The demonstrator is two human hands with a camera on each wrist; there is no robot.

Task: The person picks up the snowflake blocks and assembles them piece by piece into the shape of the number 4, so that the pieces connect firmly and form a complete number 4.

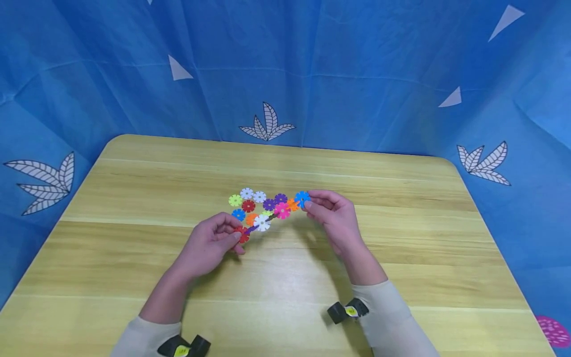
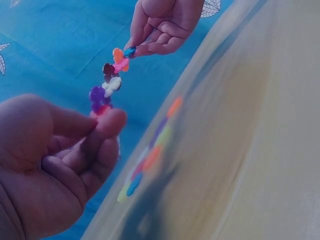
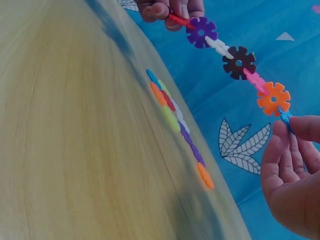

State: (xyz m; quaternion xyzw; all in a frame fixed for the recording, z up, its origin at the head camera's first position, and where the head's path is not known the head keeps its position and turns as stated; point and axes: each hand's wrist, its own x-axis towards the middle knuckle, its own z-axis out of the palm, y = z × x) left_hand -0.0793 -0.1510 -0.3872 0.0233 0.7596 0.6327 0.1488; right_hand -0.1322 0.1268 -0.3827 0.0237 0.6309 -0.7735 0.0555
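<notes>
A chain of slotted plastic snowflake discs stretches between the two hands, raised over the table. My left hand point(image 1: 207, 246) pinches the red disc point(image 1: 244, 235) at one end between thumb and fingers. At the other end, my right hand point(image 1: 335, 220) pinches the blue disc point(image 1: 302, 199). Between them run a purple disc point(image 3: 201, 33), a white disc point(image 1: 261, 223), a dark brown disc point(image 3: 239, 63), a pink disc point(image 1: 282, 210) and an orange disc point(image 3: 273, 99). Neighbouring discs slot into each other at an angle. Fingers partly hide both end discs.
Several loose discs lie flat on the wooden table point(image 1: 401, 238) behind the chain, among them a lime disc point(image 1: 235, 200), a dark red disc point(image 1: 248, 206) and a second blue disc point(image 1: 238, 214). A blue patterned cloth point(image 1: 357, 74) hangs beyond the table's far edge.
</notes>
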